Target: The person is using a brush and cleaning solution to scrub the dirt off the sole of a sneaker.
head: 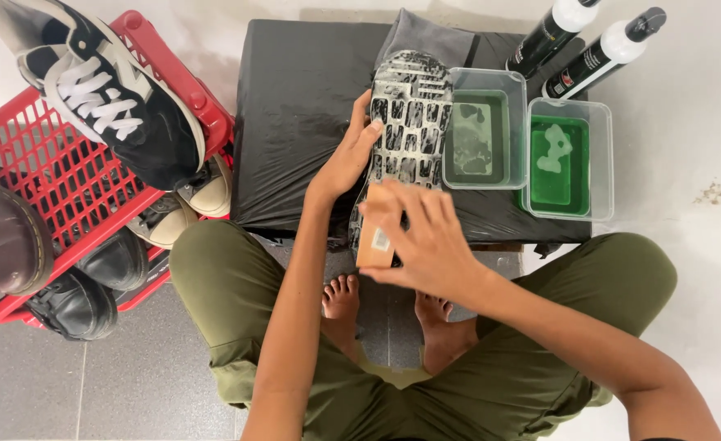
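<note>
On the black-wrapped table [295,122], just left of the two green-water tubs [486,135], your left hand [348,159] gripped the upturned soapy shoe [409,114] while your right hand [426,237] clasped the wooden brush [375,237] (short, firm strokes would probably have cleaned the tread best).

Two clear tubs [485,128] [569,158] at centre right, two spray bottles [553,33] [605,51] at upper right, one red basket [46,159] at left, one upturned soapy shoe [409,122] at centre.

Two black bottles [589,45] with white caps and pale labels lie side by side at the counter's [295,106] far right corner.
</note>
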